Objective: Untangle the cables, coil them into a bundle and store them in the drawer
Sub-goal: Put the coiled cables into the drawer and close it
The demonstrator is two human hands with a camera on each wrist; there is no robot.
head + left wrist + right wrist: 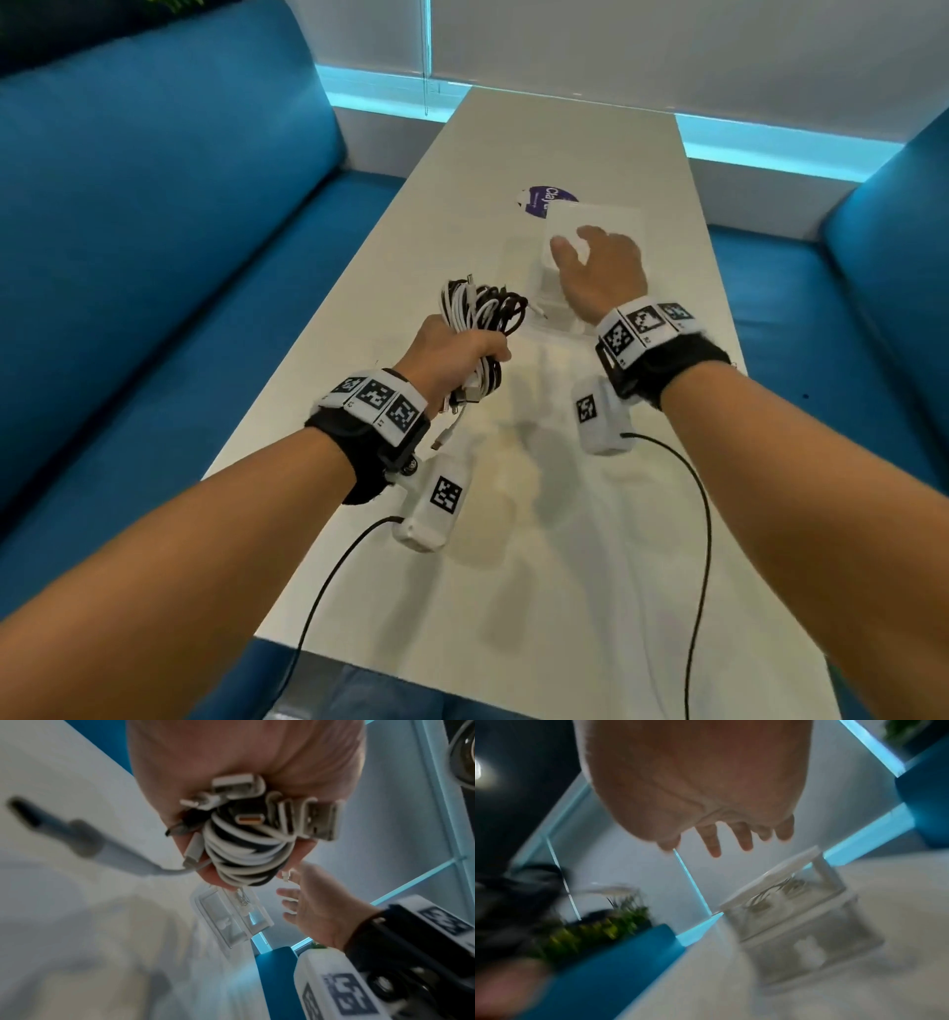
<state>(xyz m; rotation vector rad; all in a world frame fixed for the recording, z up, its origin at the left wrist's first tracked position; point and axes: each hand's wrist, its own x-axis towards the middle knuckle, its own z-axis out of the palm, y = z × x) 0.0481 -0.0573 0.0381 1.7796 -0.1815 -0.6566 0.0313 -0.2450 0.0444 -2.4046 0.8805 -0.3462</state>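
Observation:
My left hand (462,354) grips a coiled bundle of black and white cables (482,308) above the white table (565,514). In the left wrist view the coils and several plug ends (246,850) sit in my curled fingers (300,850), and one white plug end hangs loose. To the right, a small clear plastic drawer unit (611,216) with a white top stands on the table. My right hand (595,267) is open over it with fingers spread. In the right wrist view the fingers (731,835) hover just above the unit (795,902), apart from it.
A purple round label (544,198) lies on the table behind the drawer unit. Blue sofas (154,257) flank the narrow table on both sides. Black sensor leads trail from both wrists over the table's near edge. Green plants (590,927) show at the far left.

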